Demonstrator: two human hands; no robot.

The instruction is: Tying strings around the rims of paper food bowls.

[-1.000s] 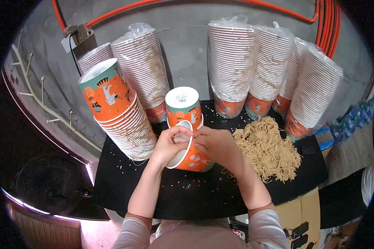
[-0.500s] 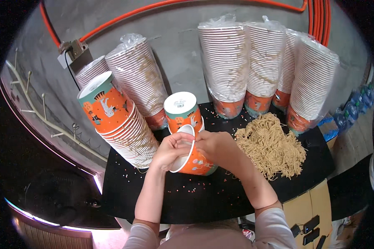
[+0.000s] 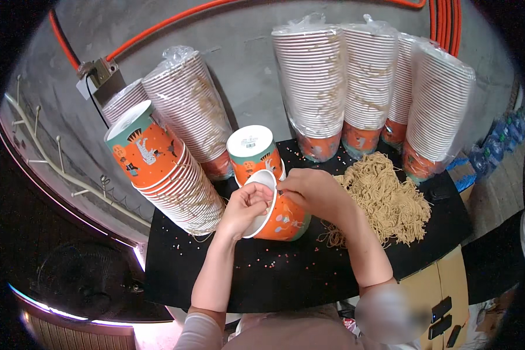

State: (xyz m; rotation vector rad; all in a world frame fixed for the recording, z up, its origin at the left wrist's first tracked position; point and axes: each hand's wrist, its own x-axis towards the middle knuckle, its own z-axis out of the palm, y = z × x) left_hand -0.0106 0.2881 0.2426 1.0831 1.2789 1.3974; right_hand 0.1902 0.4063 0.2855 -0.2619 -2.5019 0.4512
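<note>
An orange paper bucket [image 3: 288, 220] with a white rim and teal base lies tilted, its mouth toward my left hand [image 3: 246, 209]. The left fingers are closed in the bucket's mouth, against the inside of the rim. Outside the rim, my right hand [image 3: 309, 189] has its thumb and fingers pinched together at a small dark spot on the wall. Whatever is in that pinch is too small to make out. Just behind stands an upturned bucket [image 3: 252, 143] of the same print. To the right of my right hand lies a tangled heap of tan cords [image 3: 385, 204].
A leaning stack of upturned buckets [image 3: 175, 186], with cords hanging on it, stands left. Tall plastic-wrapped bucket stacks [image 3: 312, 87] line the back against the grey wall [image 3: 245, 70]. Small pinkish bits are scattered on the black table [image 3: 262, 291]. Cardboard [image 3: 425, 289] is at the lower right.
My right hand has risen slightly along the bucket's rim. The left fingers have drawn closer together inside the mouth. The whole view has shifted a little.
</note>
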